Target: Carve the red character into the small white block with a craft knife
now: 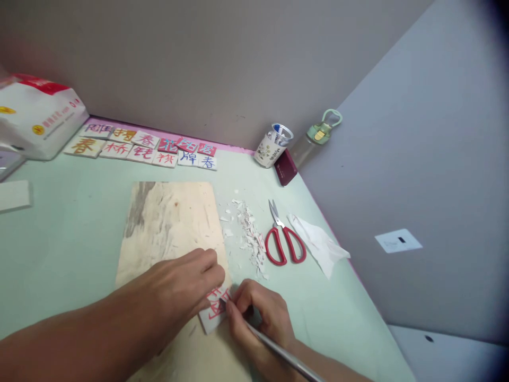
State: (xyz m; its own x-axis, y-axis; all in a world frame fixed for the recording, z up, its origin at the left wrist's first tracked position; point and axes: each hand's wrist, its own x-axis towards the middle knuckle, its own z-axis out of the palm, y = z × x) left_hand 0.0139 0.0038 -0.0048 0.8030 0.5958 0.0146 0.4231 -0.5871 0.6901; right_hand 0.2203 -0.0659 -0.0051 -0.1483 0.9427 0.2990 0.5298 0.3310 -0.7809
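Note:
My left hand [191, 281], its fingers bent together, holds a white carving slab [214, 320] down on a wooden board [175, 228]. Red strokes of a character mark the slab, partly hidden by my fingers. My right hand [262, 323] is closed round a slim silver craft knife [284, 354]. Its tip meets the slab's right side, close to my left fingertips. White shavings [250, 233] lie scattered beside the board, with red-handled scissors [280, 233] to their right.
Several character tiles [115, 150] line the back edge. A white package [43, 122] stands at left. Toward the back right are a can [270, 148], a dark red box [285, 168] and a bottle [312, 142]. Crumpled tissue [318, 241] lies near the table's right edge, beside a wall.

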